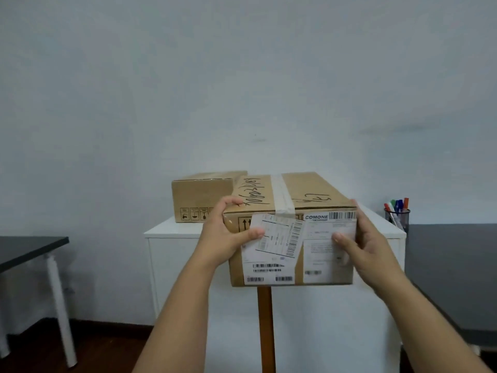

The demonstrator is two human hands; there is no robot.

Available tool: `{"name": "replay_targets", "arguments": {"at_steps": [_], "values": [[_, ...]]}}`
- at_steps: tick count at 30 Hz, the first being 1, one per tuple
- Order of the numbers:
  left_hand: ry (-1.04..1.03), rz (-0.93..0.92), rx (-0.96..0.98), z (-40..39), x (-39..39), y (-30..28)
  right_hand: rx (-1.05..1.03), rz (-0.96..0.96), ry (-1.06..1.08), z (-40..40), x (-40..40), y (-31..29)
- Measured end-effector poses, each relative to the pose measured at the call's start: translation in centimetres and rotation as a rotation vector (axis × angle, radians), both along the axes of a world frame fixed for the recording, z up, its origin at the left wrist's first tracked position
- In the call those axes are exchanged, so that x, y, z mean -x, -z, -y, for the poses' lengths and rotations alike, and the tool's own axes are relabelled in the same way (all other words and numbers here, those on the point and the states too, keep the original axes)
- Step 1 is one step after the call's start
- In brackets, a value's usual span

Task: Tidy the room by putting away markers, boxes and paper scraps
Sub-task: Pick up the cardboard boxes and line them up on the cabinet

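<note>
I hold a taped cardboard box with shipping labels and handwriting on top, raised in front of a white cabinet. My left hand grips its left front corner, my right hand grips its right side. A second, smaller cardboard box sits on the cabinet top at the back left. Several coloured markers stand in a black mesh cup to the right of the cabinet.
A black table with white legs stands on the left. A dark grey surface extends on the right. A brown wooden post rises below the held box. A pale wall is behind everything.
</note>
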State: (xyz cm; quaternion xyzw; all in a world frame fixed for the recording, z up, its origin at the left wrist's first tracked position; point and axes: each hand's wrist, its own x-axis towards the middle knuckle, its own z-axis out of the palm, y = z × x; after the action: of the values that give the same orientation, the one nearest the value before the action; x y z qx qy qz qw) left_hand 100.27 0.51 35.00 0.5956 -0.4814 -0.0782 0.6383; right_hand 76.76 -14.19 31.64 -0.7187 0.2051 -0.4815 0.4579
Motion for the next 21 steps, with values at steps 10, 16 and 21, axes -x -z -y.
{"name": "replay_targets", "arguments": {"at_steps": [10, 16, 21], "values": [[-0.529, 0.643, -0.34, 9.8, -5.5, 4.8, 0.114, -0.362, 0.466, 8.0, -11.7, -0.9], [-0.472, 0.905, -0.716, 13.0, -8.0, 8.9, 0.269, -0.643, 0.592, 12.3, -15.2, 0.4], [-0.458, 0.903, -0.768, 15.2, -9.5, 9.8, 0.303, -0.69, 0.661, 15.2, -17.3, 0.6]]}}
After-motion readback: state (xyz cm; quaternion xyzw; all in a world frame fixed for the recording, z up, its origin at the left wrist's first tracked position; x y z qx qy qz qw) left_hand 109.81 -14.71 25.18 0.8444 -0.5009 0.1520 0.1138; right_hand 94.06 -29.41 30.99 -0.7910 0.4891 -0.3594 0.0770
